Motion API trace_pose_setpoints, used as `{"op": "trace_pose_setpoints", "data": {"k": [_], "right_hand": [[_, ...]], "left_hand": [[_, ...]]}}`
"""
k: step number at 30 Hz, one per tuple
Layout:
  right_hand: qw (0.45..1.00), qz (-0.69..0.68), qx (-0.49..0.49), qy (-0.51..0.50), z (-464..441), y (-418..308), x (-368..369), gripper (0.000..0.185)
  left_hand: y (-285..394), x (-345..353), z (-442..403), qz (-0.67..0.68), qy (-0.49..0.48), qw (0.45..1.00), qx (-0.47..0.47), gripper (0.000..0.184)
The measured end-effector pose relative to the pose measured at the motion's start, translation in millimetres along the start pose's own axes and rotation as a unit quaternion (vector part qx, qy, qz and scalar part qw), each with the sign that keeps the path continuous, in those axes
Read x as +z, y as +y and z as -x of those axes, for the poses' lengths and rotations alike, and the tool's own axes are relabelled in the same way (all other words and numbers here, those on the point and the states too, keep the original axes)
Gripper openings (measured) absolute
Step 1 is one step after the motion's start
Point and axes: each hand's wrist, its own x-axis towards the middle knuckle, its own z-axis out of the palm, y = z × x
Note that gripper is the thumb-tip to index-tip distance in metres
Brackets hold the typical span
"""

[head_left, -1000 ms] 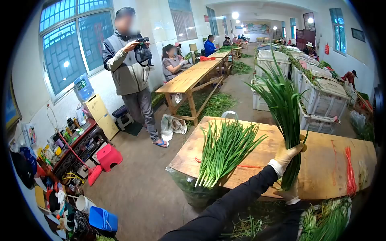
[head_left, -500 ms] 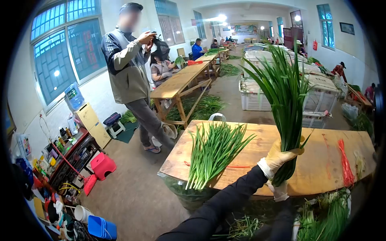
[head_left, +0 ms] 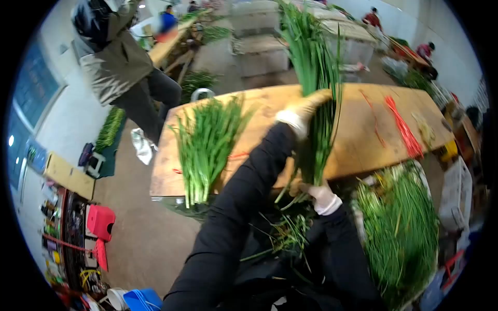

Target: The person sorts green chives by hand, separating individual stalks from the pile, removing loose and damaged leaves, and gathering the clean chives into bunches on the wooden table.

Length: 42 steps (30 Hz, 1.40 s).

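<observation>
My left hand (head_left: 306,111), in a yellowish glove, is closed around the middle of a tall bunch of garlic chives (head_left: 314,67). The bunch stands nearly upright over the near edge of the wooden table (head_left: 358,140), leaves pointing up. Lower down, my gloved right hand (head_left: 317,196) grips the stem ends; its fingers are partly hidden and blurred. A second pile of garlic chives (head_left: 207,145) lies on the table's left part, pale stems toward me. A bundle of red ties (head_left: 402,127) rests on the right side.
At my lower right stands a crate heaped with garlic chives (head_left: 402,228). Loose trimmings (head_left: 290,233) lie below the table edge. A person (head_left: 122,57) stands beyond the left corner. White crates (head_left: 259,52) are stacked behind the table, and a red stool (head_left: 101,222) is at left.
My view has tilted down and turned. The held bunch has come lower and nearer, and my right hand, formerly mostly hidden behind it, now shows at its stem ends.
</observation>
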Motion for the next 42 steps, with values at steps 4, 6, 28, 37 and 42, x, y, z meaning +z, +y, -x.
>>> {"op": "trace_pose_setpoints", "data": {"k": [4,6,28,37,42], "right_hand": [[0.958,-0.212,0.193,0.03,11,14,-17,0.026],[0.936,-0.29,0.199,0.03,11,37,-36,0.028],[0.982,-0.057,0.167,0.067,26,34,-32,0.025],[0.994,-0.033,0.092,0.044,19,44,-28,0.028],[0.993,-0.033,0.11,-0.021,23,36,-54,0.037]], "left_hand": [[-39,-94,-12,0.011,-0.063,0.993,0.096,0.053],[-49,-76,41,-0.295,0.135,0.927,0.188,0.062],[-192,-78,125,-0.106,0.1,0.987,-0.066,0.023],[-211,-82,136,-0.493,0.034,0.861,-0.118,0.055],[-180,-78,148,-0.11,0.005,0.981,-0.158,0.02]]}}
